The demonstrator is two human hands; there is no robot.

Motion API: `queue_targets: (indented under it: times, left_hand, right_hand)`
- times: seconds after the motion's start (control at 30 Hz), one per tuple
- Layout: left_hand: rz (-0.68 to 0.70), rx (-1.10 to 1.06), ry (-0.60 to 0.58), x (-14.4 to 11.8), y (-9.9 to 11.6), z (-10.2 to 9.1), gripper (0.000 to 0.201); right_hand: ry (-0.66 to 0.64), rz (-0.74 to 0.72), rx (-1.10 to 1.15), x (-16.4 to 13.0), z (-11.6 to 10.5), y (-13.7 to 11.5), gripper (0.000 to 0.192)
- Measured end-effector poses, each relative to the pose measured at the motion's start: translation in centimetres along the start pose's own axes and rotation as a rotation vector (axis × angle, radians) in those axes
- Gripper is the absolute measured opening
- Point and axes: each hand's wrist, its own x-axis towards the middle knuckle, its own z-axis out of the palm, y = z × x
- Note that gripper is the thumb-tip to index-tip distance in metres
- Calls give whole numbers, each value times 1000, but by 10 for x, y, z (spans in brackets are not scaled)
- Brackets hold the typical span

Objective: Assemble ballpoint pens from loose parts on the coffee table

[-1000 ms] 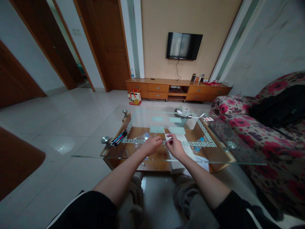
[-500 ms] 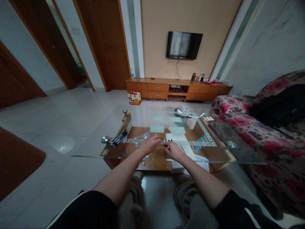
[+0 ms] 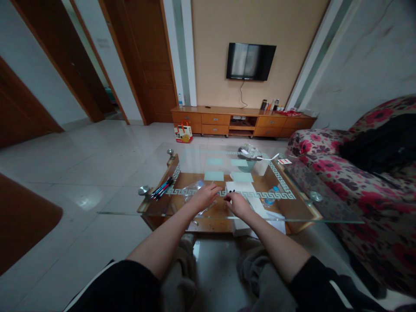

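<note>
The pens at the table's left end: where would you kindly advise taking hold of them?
Probably at mid-barrel, coming from above. The pens lie flat in a tight bundle on the glass table, angled away, with bare glass around them; the left hand is nearer.

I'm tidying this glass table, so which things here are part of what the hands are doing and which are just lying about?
In hand:
left hand
right hand
small black piece at the right fingers
white sheet
clear plastic bag

Lying about:
pens
teal cards
basket
plastic bottle
</note>
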Motion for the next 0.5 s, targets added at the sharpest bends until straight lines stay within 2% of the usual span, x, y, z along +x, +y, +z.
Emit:
queue_targets:
  times: [0.1,0.27,0.33,0.5]
  left_hand:
    - [-13,29,8,2,0,0,32]
    - [26,72,34,6,3,-2,14]
    - [58,93,52,7,5,-4,9]
    - [149,131,145,9,16,-10,11]
  right_hand:
    - [60,35,73,1,-5,-6,15]
    - [178,146,334,4,-11,-18,11]
    - [166,284,575,5,-9,-22,15]
    - [29,645,1362,6,-4,-33,20]
